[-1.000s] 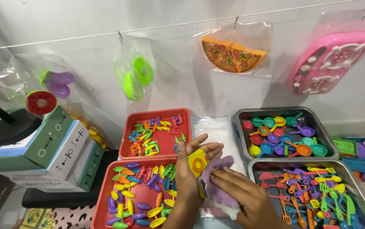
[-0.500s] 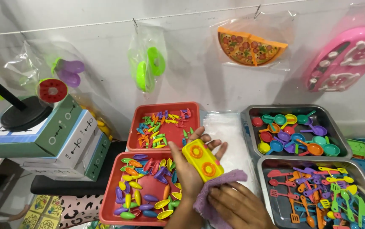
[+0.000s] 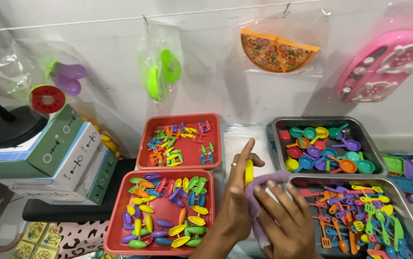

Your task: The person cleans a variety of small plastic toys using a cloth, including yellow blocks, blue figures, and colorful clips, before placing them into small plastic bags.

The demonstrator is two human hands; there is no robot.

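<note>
My left hand holds a small yellow toy piece on edge, between the trays. Pressed against that piece is a purple cloth, which my right hand grips. Both hands hover over the gap between the near red tray of coloured leaf-shaped pieces and the near metal tray of small toy utensils.
A far red tray holds small coloured clips. A far metal tray holds toy pans and spoons. Stacked boxes stand at left with a black stand on top. Bagged toys hang on the wall: pizza, pink stove, green pieces.
The yellow piece has turned from lying flat on my left palm to standing on edge. My right hand has brought the purple cloth up against it.
</note>
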